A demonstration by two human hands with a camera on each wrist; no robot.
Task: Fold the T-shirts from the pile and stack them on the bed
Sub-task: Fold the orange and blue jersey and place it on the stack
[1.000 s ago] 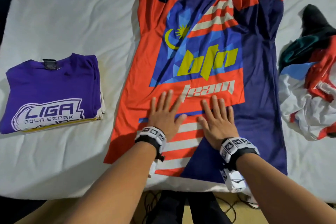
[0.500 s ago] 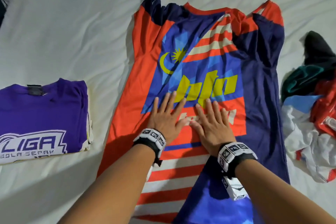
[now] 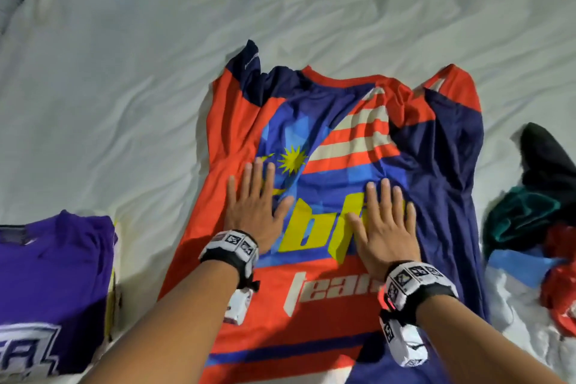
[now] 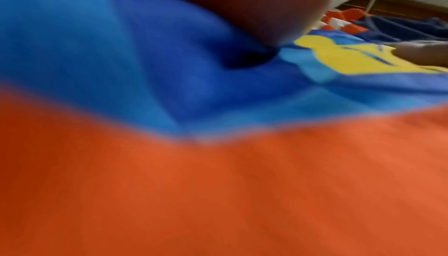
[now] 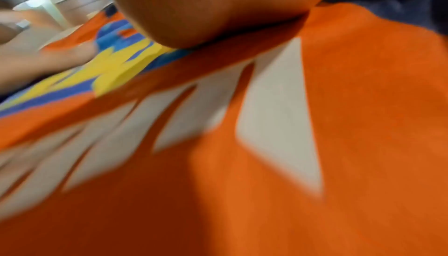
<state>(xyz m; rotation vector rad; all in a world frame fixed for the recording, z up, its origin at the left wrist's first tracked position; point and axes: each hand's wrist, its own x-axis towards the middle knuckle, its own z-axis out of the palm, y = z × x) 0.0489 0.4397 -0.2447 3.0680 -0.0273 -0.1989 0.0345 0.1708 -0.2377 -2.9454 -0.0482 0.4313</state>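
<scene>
Both hands, left hand (image 3: 254, 215) and right hand (image 3: 385, 224), press flat with straight, slightly spread fingers on the orange, blue and navy printed jersey T-shirt (image 3: 311, 305), whose long axis runs straight away from them toward its still-rumpled collar.

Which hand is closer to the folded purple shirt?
Left. The left hand presses flat on the orange jersey just right of the purple shirt; the right hand lies farther right.
</scene>
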